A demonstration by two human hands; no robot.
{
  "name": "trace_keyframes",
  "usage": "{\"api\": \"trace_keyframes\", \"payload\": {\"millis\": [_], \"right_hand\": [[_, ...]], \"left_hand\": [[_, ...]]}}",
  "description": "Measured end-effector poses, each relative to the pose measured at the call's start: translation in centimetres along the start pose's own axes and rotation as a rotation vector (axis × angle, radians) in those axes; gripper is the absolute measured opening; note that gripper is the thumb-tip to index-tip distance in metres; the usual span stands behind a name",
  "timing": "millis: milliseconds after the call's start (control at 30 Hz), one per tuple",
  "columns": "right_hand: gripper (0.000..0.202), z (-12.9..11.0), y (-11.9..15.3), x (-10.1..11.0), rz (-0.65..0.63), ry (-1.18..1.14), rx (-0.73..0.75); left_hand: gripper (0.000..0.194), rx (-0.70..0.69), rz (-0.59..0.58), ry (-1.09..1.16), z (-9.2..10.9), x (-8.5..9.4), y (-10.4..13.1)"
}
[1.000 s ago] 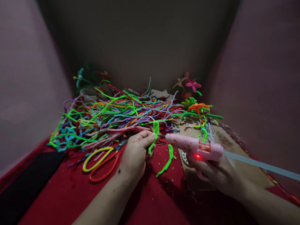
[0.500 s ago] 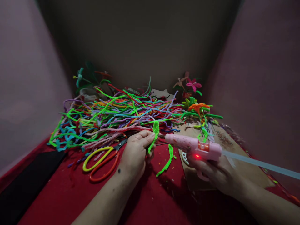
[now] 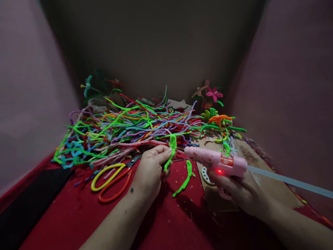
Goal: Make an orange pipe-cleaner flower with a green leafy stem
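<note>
My left hand (image 3: 153,170) pinches a fuzzy bright green leaf-shaped piece (image 3: 173,146) upright between thumb and fingers. Wrapped round the handle of a pink glue gun (image 3: 208,157) is my right hand (image 3: 238,189). The gun points left, its nozzle close to the green piece, and a red light glows on its side. A long clear glue stick (image 3: 286,180) sticks out of its back end. Below and between the hands, a second green piece (image 3: 186,180) lies on the red cloth (image 3: 166,222).
A large heap of coloured pipe cleaners (image 3: 130,125) spreads behind the hands. Scissors (image 3: 114,184) with yellow and red handles lie left of my left hand. Brown cardboard (image 3: 218,201) is under the gun. An orange flower (image 3: 220,119) and a pink flower (image 3: 214,94) stand at the back right.
The glue gun in my right hand has shifted slightly right and up, widening the gap between its nozzle and the green piece. My left hand has barely moved.
</note>
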State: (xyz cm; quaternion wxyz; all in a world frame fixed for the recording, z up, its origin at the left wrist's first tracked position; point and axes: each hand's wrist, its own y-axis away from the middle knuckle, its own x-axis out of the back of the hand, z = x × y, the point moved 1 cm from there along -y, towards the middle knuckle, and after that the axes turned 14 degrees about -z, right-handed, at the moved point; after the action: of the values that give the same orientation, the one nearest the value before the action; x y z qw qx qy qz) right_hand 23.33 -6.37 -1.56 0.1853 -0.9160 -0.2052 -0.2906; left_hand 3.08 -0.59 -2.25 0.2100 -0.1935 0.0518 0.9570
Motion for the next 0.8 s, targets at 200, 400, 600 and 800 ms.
{"api": "trace_keyframes", "payload": {"millis": [200,400,600,800], "right_hand": [[0.023,0.1,0.1,-0.1,0.026,0.038,-0.033],[0.027,-1.2,-0.6,-0.1,0.025,0.025,-0.043],[0.035,-1.5,-1.0,-0.2,0.037,-0.032,0.032],[0.038,-1.2,-0.9,-0.2,0.034,-0.033,0.036]], "left_hand": [[0.018,0.024,-0.014,-0.008,-0.2,0.2,-0.1],[0.020,0.027,-0.019,-0.002,-0.2,0.1,0.0],[0.021,0.034,-0.022,-0.002,-0.1,-0.1,0.1],[0.021,0.036,-0.034,-0.004,-0.1,0.0,0.1]]}}
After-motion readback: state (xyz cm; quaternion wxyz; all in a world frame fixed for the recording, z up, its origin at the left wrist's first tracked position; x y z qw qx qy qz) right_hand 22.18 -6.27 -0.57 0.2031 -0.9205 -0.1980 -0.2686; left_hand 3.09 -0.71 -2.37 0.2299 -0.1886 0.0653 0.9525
